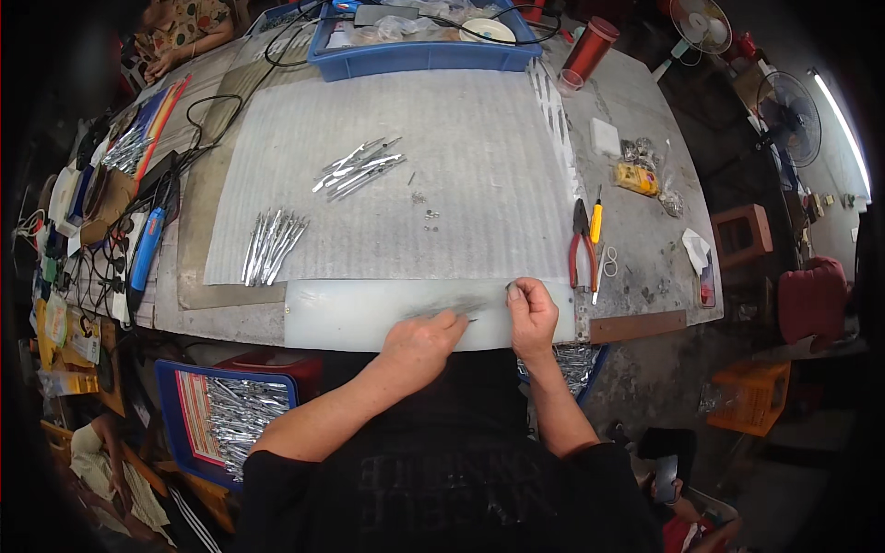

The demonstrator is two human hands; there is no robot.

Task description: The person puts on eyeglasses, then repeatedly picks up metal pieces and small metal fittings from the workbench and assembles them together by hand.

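My left hand (417, 348) is closed low over the pale translucent plate (350, 309) at the table's near edge. A small dark tip shows by its fingers, but I cannot make out what they hold. To its right, my right hand (533, 321) is closed, with thumb and fingers pinched together near a small dark bit too small to name. Dark smudges mark the plate between the hands. Beyond, on a white foam sheet (369, 101), lie a loose pile of slender silvery metal pieces (359, 169), a neater bundle of them (275, 247), and several tiny metal parts (430, 217).
Red-handled pliers (583, 249), a yellow screwdriver (596, 219) and small scissors (609, 262) lie right of the sheet. At the back stand a blue bin (424, 60) and a red cylinder (590, 51). A blue crate (244, 415) of metal pieces sits low left. Other people are nearby.
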